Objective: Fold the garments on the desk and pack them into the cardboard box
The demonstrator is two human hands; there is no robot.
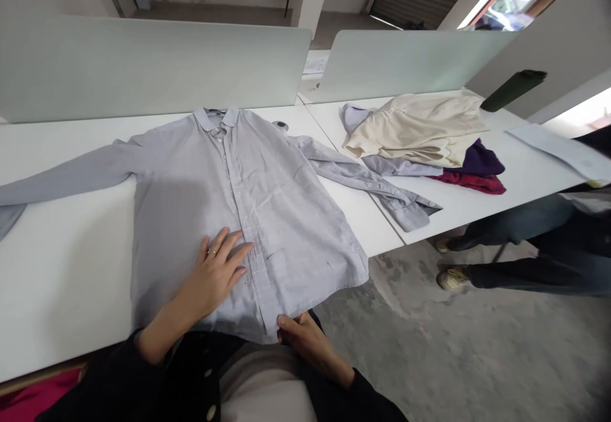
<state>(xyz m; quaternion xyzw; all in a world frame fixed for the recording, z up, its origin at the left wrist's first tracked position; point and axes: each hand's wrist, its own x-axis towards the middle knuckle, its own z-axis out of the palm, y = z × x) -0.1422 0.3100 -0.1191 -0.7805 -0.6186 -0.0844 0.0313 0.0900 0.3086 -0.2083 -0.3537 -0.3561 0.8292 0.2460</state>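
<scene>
Grey shirt under open, flat left hand; right hand curled at hem, grip unclear.

My left hand flat, palm down, fingers spread, tips angled toward my right. Right hand lower, close to my body, fingers lightly curled, thumb out of sight. Both forearms bare, angled inward, hands apart, not touching.
</scene>
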